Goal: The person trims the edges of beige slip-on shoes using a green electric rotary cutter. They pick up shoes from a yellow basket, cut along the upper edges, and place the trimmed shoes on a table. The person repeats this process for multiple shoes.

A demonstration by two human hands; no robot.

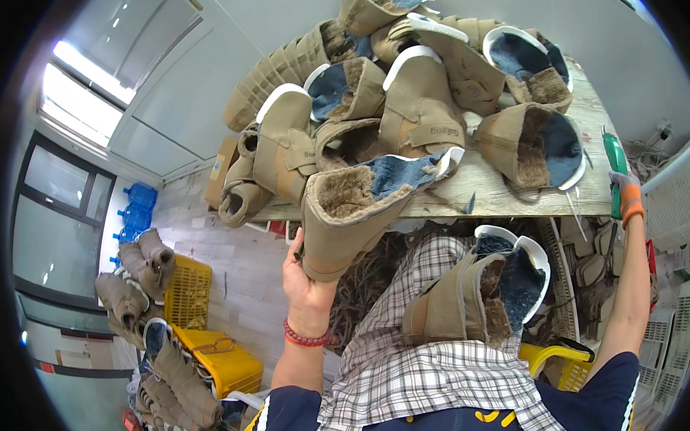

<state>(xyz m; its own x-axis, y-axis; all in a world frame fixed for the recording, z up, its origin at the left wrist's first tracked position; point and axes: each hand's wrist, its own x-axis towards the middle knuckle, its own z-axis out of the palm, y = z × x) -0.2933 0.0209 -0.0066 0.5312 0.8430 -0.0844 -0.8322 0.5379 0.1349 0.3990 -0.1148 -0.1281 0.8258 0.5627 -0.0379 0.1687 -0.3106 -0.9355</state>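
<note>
A tan boot upper [356, 212] with brown fleece and blue lining is held up in front of the table's near edge. My left hand [306, 282], wearing a red bead bracelet, grips it from below and the left. At the table's right edge, my right hand [627, 189], in a grey and orange glove, is closed around a green-handled tool [615, 153]; the tool's exact kind is unclear. Several similar boot uppers [421, 104] are heaped on the worn wooden table [505, 198]. More nested uppers [452, 299] rest on my checked apron [423, 385].
On the floor at left stand yellow crates [187, 293], with boot uppers [176, 384] piled beside them. Blue water bottles [138, 208] stand by the wall. White plastic baskets [676, 197] are at right. Scraps [369, 285] fill the space under the table.
</note>
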